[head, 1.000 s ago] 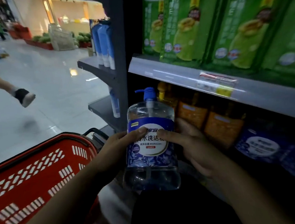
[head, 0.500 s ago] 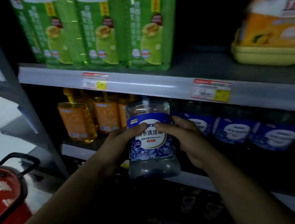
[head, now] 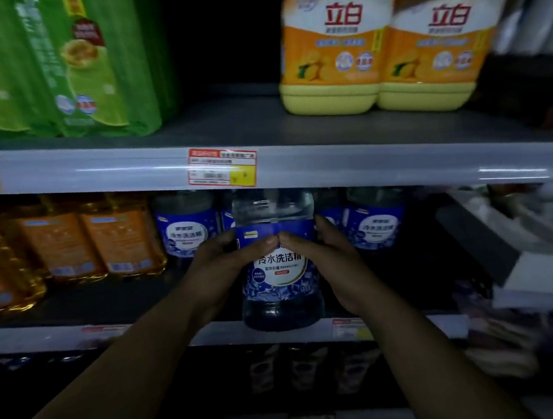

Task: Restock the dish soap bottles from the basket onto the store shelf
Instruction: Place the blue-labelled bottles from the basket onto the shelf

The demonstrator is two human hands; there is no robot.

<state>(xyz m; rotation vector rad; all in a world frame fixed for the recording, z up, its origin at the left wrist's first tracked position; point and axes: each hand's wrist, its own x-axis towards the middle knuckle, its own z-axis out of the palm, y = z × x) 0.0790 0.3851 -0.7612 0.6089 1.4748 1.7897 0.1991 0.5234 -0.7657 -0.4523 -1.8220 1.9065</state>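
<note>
1. Clear plastic with a blue label: the dish soap bottle [head: 277, 262] is upright at the front edge of the middle shelf [head: 137, 301], its base level with the price rail and its top just under the rail of the shelf above. Whether the base already rests on the shelf or hangs just in front of it I cannot tell.

2. The left hand [head: 221, 266] is wrapped around the bottle's left side, thumb across the label; the right hand [head: 330, 261] clasps the right side likewise. The two thumbs nearly meet at the label's upper band. Both hands are closed firmly on the bottle, neither one free.

3. Behind and to either side, further blue-labelled bottles [head: 374, 226] of the same kind stand deeper on that shelf, so this appears to be the correct row. Orange bottles [head: 119, 241] fill the shelf's left end.

4. Progress, as a judgement: this bottle is at the placing stage, carried to its slot but not yet released. It likely needs setting down and sliding back toward its fellows, then letting go.

5. The basket is out of view, so how many bottles remain to shelve cannot be told.

6. On the upper shelf, green packs [head: 91, 65] stand at the left and yellow-and-orange jugs [head: 332, 49] at the right, with an open gap between.
</note>
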